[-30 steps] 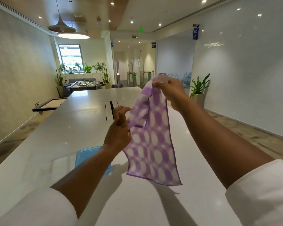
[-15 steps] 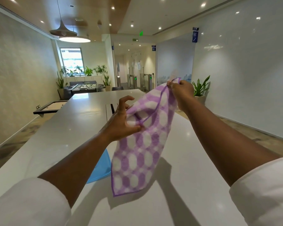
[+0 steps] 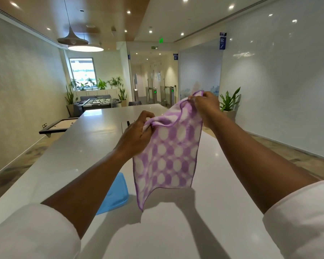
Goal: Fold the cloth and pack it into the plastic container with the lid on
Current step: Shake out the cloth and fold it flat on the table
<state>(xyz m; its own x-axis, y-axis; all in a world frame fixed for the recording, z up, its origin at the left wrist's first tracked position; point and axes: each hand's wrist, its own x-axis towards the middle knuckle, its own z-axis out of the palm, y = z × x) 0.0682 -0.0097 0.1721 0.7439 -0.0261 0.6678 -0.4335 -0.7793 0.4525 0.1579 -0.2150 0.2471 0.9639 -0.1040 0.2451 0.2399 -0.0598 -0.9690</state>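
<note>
Both hands, left hand (image 3: 137,136) and right hand (image 3: 206,107), pinch the hanging cloth (image 3: 166,157)

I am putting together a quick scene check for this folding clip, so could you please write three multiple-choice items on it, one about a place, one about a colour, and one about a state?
1. Where is the blue container lid?
A. On the white table, below the left forearm
B. In the right hand
C. On the floor

2. What colours is the cloth?
A. Green and yellow
B. Purple and white
C. Plain red

3. How is the cloth held?
A. Flat on the table
B. Hanging from both hands
C. Folded inside the container

Answers:
1 A: it lies on the table, partly hidden by the forearm.
2 B: white ovals on purple.
3 B: the left hand and right hand pinch its top edge, and it hangs above the table.
</note>
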